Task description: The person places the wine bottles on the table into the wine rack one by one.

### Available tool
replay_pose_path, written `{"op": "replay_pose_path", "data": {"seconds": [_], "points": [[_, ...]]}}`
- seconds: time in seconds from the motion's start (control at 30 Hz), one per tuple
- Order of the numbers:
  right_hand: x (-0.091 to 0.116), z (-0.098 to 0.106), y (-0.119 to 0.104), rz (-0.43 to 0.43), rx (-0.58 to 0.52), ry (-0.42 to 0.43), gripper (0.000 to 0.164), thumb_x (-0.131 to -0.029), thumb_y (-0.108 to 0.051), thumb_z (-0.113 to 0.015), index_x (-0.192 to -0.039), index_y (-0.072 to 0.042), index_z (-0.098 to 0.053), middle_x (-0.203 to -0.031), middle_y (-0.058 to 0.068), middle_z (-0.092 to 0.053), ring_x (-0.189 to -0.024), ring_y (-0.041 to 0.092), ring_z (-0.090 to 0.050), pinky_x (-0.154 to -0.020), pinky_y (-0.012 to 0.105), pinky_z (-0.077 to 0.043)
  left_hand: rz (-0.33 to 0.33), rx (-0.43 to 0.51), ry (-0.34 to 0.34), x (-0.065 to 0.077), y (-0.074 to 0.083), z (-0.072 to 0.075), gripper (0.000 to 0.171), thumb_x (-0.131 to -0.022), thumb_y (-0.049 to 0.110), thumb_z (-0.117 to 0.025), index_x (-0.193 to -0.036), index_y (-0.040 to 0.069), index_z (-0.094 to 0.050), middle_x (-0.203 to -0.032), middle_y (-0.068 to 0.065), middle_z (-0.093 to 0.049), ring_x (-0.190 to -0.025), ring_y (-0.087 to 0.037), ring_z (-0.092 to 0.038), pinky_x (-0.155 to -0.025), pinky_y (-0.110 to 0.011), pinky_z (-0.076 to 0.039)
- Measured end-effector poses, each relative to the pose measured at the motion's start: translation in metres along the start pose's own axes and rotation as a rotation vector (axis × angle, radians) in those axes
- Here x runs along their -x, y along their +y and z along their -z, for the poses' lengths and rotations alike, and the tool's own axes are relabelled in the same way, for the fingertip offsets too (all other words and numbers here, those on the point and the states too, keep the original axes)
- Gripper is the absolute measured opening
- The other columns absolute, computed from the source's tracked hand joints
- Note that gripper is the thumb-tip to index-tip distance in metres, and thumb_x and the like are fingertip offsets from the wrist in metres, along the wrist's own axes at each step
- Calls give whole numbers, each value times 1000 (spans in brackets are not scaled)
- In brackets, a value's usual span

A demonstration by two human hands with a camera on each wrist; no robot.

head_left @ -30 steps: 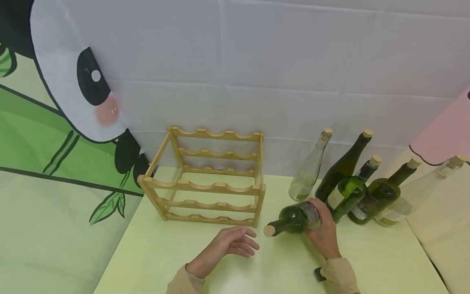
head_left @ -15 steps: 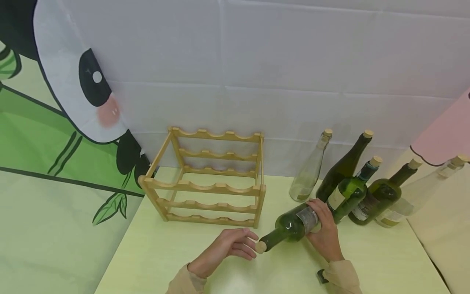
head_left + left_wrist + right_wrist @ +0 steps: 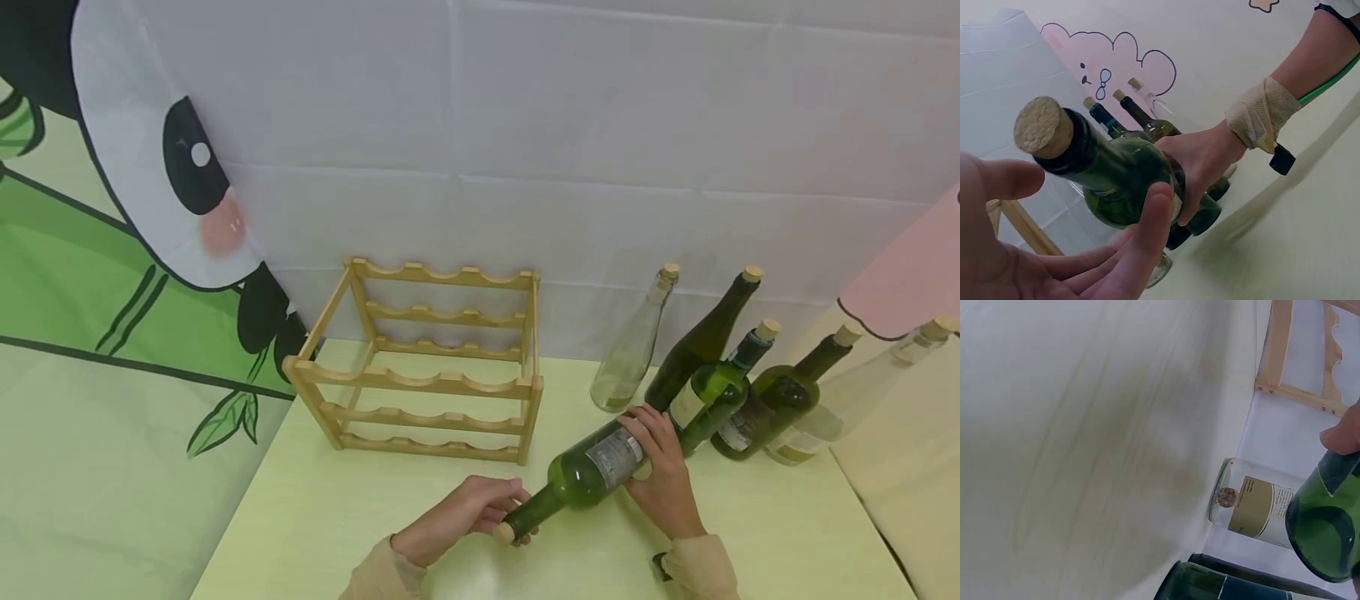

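My right hand (image 3: 666,479) grips a green wine bottle (image 3: 576,477) round its lower body, over the grey label. The bottle lies tilted, its corked neck pointing down-left toward my left hand (image 3: 480,510). In the left wrist view, the cork (image 3: 1038,128) faces the camera; the left thumb and spread fingers stand either side of the neck, not closed round it. Seen from the right wrist, the bottle's base (image 3: 1322,534) is at the right edge with the right thumb (image 3: 1344,432) on its side. A wooden wine rack (image 3: 420,382) stands left of the bottle.
To the right stand several corked bottles: a clear bottle (image 3: 628,354), a dark green bottle (image 3: 697,337), a green bottle with a pale label (image 3: 708,398), another dark bottle (image 3: 783,396) and a clear one (image 3: 840,400). A printed cloth (image 3: 480,167) hangs behind the table (image 3: 300,525).
The right hand's bottle has swung so its neck points further down-left, and the cork has come to the left hand. The left hand has moved slightly, its fingers now behind the neck.
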State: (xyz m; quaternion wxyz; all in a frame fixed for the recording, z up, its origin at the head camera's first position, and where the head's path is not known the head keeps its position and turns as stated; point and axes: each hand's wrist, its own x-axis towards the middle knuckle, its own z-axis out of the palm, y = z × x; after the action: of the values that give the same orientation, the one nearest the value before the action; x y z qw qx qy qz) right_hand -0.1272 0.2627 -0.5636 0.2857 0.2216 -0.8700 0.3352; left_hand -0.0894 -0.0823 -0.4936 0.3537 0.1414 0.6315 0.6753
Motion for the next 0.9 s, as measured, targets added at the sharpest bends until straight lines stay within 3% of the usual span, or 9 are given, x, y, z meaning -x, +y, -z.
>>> {"op": "replay_pose_path", "data": {"seconds": [0.17, 0.43, 0.57, 0.7, 0.8, 0.9], "points": [[-1, 2, -5, 36, 38, -11, 101, -53, 24, -92, -145, -8, -63, -149, 24, -56, -146, 48, -42, -127, 66, -21, 15, 10, -80, -1, -5, -3, 52, -112, 43, -49, -122, -2, -75, -104, -18, -80, -83, -16, -78, -82, -35, -65], [-2, 3, -9, 108, 122, -30, 109, -49, 26, -91, -148, -8, -61, -152, 24, -53, -150, 44, -39, -130, 58, -18, 61, -14, -118, -4, -9, -3, 51, -111, 45, -53, -117, -1, -76, -100, -22, -79, -71, -12, -76, -74, -35, -65], [0, 1, -12, 124, 142, -1, 109, -46, 25, -93, -146, -7, -63, -152, 22, -54, -149, 44, -41, -131, 54, -19, 79, -28, -93, -5, -11, -7, 46, -111, 42, -57, -108, 1, -75, -94, -18, -79, -65, -9, -72, -66, -29, -63], [1, -2, -15, 143, 159, 47, 109, -43, 21, -95, -143, -9, -66, -151, 19, -57, -146, 42, -45, -130, 51, -21, 94, -78, -25, -6, -14, -10, 38, -110, 39, -61, -108, 4, -74, -82, -8, -76, -52, -5, -55, -50, -20, -47], [1, -3, -17, 152, 169, 61, 108, -42, 19, -95, -142, -11, -67, -150, 19, -58, -144, 42, -47, -129, 49, -22, 85, -127, 22, -7, -17, -10, 33, -109, 36, -64, -113, 5, -75, -73, -2, -68, -48, -6, -42, -46, -20, -34], [1, -4, -18, 152, 173, 59, 106, -42, 18, -94, -141, -11, -68, -148, 20, -59, -142, 43, -48, -128, 45, -20, 53, -179, 33, -7, -20, -11, 30, -107, 34, -68, -109, 5, -75, -69, 1, -61, -48, -6, -39, -44, -20, -32]]}}
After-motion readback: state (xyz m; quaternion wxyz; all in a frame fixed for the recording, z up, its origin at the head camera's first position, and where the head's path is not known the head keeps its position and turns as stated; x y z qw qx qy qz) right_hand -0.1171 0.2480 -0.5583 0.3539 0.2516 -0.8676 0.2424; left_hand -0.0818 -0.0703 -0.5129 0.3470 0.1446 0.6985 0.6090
